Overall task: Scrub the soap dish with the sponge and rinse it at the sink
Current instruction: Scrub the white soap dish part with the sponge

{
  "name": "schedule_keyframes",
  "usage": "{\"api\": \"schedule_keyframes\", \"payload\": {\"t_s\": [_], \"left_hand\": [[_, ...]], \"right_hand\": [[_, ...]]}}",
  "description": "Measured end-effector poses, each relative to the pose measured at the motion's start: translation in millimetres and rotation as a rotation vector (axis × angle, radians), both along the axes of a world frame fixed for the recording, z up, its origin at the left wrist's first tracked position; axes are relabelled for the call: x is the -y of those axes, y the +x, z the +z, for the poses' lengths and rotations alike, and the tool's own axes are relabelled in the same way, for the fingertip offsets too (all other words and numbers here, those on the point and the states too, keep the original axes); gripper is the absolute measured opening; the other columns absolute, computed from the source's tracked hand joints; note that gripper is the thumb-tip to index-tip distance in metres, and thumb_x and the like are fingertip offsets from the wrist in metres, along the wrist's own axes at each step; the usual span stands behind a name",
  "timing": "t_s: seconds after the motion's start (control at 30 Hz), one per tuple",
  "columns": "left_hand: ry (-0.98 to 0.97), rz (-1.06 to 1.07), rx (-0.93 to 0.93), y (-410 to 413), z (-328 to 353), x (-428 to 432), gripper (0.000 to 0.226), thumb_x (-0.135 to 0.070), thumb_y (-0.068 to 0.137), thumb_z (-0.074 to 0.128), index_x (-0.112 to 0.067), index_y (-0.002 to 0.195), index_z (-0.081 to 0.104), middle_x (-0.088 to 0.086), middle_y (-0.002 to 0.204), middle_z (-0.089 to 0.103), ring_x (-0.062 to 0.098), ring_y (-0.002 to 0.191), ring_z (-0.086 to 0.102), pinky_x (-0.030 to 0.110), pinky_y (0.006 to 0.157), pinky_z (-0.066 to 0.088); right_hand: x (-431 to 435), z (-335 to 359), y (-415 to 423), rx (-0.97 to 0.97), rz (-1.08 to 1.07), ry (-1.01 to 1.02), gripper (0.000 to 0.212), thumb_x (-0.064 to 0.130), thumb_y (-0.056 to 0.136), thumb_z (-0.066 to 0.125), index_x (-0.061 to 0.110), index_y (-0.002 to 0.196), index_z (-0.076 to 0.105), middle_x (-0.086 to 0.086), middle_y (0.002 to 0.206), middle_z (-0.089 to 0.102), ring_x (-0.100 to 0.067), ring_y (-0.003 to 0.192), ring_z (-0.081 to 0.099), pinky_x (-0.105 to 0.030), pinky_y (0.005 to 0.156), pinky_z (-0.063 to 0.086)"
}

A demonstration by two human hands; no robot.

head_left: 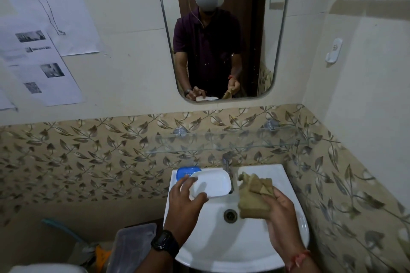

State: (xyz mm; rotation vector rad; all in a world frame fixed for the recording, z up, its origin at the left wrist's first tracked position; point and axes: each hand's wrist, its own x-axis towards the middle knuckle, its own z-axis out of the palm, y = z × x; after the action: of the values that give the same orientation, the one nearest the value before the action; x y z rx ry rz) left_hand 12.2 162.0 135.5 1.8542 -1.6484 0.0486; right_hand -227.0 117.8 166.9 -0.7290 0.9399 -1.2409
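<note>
My left hand (185,197) grips a white soap dish (214,184) by its near left edge and holds it above the back of the white sink (221,248), just left of the tap (227,165). My right hand (280,206) holds a tan, worn sponge (254,195) over the right side of the basin, beside the drain (230,215). Sponge and dish are apart. No water is seen running from the tap.
A blue soap-dish part (185,172) lies on the sink's back left corner. A glass shelf (221,142) hangs above the tap, below a mirror (221,29). A clear plastic container (131,248) stands left of the sink. Walls close in on the right.
</note>
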Motion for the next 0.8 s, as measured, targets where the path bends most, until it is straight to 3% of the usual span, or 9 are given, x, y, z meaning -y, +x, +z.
{"api": "schedule_keyframes", "payload": {"t_s": [0.07, 0.13, 0.23, 0.3, 0.43, 0.53, 0.6, 0.7, 0.8], "left_hand": [[0.034, -0.048, -0.155, -3.8, -4.5, 1.0, 0.065, -0.043, 0.078, 0.069, -0.072, 0.128, 0.040, -0.045, 0.144, 0.035, -0.016, 0.125, 0.042, 0.029, 0.100, 0.045], [0.005, -0.141, -0.128, -7.0, -6.0, 3.9, 0.046, -0.038, 0.087, 0.066, -0.060, 0.124, 0.050, -0.026, 0.164, 0.023, -0.025, 0.134, 0.029, 0.021, 0.101, 0.041], [-0.163, -0.288, 0.128, -9.1, -10.7, 6.1, 0.004, -0.029, 0.101, 0.054, -0.028, 0.097, 0.054, 0.005, 0.172, 0.001, 0.009, 0.156, 0.012, 0.024, 0.101, 0.043], [-0.234, -0.287, -0.062, -14.0, -0.8, 6.1, 0.016, -0.037, 0.104, 0.046, -0.027, 0.096, 0.055, 0.007, 0.170, 0.008, 0.025, 0.155, 0.022, 0.035, 0.105, 0.044], [-0.412, -0.237, -0.388, -18.9, 27.3, 4.3, 0.014, -0.047, 0.101, 0.049, -0.037, 0.108, 0.054, 0.010, 0.159, 0.034, 0.014, 0.148, 0.035, 0.018, 0.112, 0.032], [-0.393, -0.128, -0.659, -23.2, 40.4, 7.4, 0.033, -0.044, 0.100, 0.049, -0.041, 0.133, 0.049, 0.001, 0.147, 0.052, 0.009, 0.139, 0.047, 0.017, 0.108, 0.040], [-0.346, -0.056, -0.814, -25.4, 40.5, 12.6, 0.037, -0.037, 0.100, 0.047, -0.028, 0.135, 0.054, 0.000, 0.140, 0.059, 0.014, 0.134, 0.053, 0.024, 0.108, 0.045], [-0.264, -0.067, -0.909, -21.1, 39.2, 18.5, 0.033, -0.031, 0.099, 0.048, -0.019, 0.123, 0.066, 0.003, 0.129, 0.067, 0.020, 0.125, 0.060, 0.033, 0.104, 0.049], [-0.175, -0.150, -0.908, -12.3, 41.7, 19.6, 0.023, -0.019, 0.104, 0.053, -0.024, 0.117, 0.071, -0.002, 0.121, 0.073, 0.017, 0.118, 0.065, 0.022, 0.097, 0.051]], "right_hand": [[3.6, 10.1, 4.1, -0.070, -0.017, -0.050, 0.023, 0.015, 0.092, 0.064, 0.017, 0.112, 0.076, -0.004, 0.112, 0.077, -0.025, 0.106, 0.071, -0.038, 0.087, 0.057], [2.9, 22.0, 15.0, -0.142, 0.012, -0.130, 0.025, 0.026, 0.091, 0.067, 0.023, 0.114, 0.076, 0.000, 0.111, 0.078, -0.021, 0.105, 0.072, -0.038, 0.088, 0.057], [-5.0, 34.5, 33.7, -0.233, 0.047, -0.190, 0.029, 0.042, 0.083, 0.067, 0.029, 0.107, 0.077, -0.002, 0.099, 0.079, -0.025, 0.089, 0.072, -0.044, 0.078, 0.060], [-10.0, 33.9, 39.3, -0.257, 0.065, -0.203, 0.036, 0.050, 0.077, 0.064, 0.033, 0.107, 0.077, 0.004, 0.097, 0.077, -0.020, 0.085, 0.067, -0.037, 0.076, 0.056], [-21.6, 23.6, 44.7, -0.197, 0.160, -0.132, 0.042, 0.048, 0.073, 0.067, 0.029, 0.110, 0.076, 0.000, 0.093, 0.075, -0.027, 0.076, 0.061, -0.041, 0.069, 0.048], [-28.3, 15.9, 53.2, -0.229, 0.227, -0.088, 0.025, 0.024, 0.088, 0.065, 0.026, 0.110, 0.078, -0.015, 0.093, 0.079, -0.035, 0.079, 0.073, -0.042, 0.072, 0.058], [-27.3, 12.8, 54.8, -0.222, 0.304, -0.028, 0.027, 0.007, 0.093, 0.059, 0.022, 0.103, 0.080, -0.018, 0.091, 0.079, -0.038, 0.080, 0.075, -0.044, 0.073, 0.060], [-21.8, 15.8, 48.4, -0.134, 0.373, 0.013, 0.034, -0.004, 0.093, 0.051, 0.011, 0.106, 0.079, -0.021, 0.098, 0.078, -0.039, 0.086, 0.074, -0.041, 0.075, 0.061], [-7.1, 20.4, 41.4, -0.021, 0.240, 0.044, 0.033, -0.006, 0.093, 0.049, 0.005, 0.109, 0.075, -0.021, 0.099, 0.078, -0.036, 0.083, 0.075, -0.037, 0.067, 0.062]]}}
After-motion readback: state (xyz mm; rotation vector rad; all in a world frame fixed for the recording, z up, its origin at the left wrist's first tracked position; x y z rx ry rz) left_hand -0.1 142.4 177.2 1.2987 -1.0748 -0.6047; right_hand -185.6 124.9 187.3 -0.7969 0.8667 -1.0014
